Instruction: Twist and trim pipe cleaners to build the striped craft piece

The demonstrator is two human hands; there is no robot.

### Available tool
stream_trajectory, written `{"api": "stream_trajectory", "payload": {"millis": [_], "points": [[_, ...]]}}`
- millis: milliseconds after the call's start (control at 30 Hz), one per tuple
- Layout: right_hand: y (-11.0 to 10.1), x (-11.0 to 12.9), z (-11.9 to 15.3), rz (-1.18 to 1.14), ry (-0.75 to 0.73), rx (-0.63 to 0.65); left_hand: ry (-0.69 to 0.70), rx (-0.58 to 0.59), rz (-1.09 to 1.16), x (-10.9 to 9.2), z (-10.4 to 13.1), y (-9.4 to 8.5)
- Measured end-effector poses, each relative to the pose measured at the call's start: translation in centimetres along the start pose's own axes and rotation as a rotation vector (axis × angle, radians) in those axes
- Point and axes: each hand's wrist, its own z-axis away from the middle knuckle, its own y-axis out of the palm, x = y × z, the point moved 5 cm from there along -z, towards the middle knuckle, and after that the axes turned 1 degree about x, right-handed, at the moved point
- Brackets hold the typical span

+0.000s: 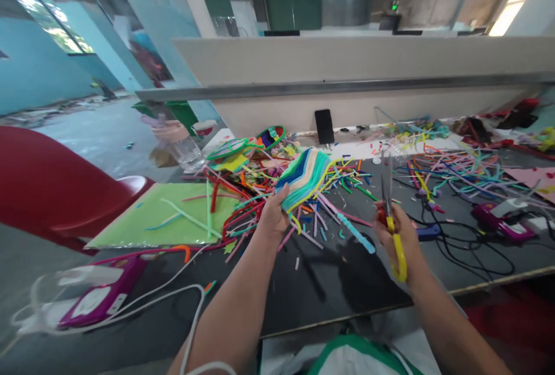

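My left hand (276, 211) grips the lower left edge of a striped piece made of pipe cleaners (304, 175), in green, blue, cream, teal and yellow. The piece is held up above the table's middle. To the right, my right hand (396, 230) is closed around a pair of scissors (399, 253) with yellow and red handles, its blades pointing up and away from me. Whether the blades are parted is hard to make out. Between my hands a light blue twisted pipe cleaner (356, 233) lies among pink stems and small cut bits.
Loose pipe cleaners (459, 173) cover much of the dark table (299, 300). A green sheet (160, 216), a water bottle (180, 145) and a phone (324, 126) stand around. Purple devices (104, 294) with cables lie at both sides; a red chair (52, 184) is left.
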Motion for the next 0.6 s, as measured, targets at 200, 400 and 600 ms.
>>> {"api": "stream_trajectory", "payload": {"millis": [200,400,600], "points": [[-1.3,-0.1,0.3,0.654,-0.205,0.031,0.072,0.081,0.054,0.0,0.8,1.2],[-0.3,0.0,0.5,0.805,-0.282,0.107,0.007,0.111,0.054,0.9,1.3,1.8],[-0.3,-0.4,-0.2,0.825,-0.27,0.063,0.01,0.109,0.077,1.4,1.9,2.5]]}}
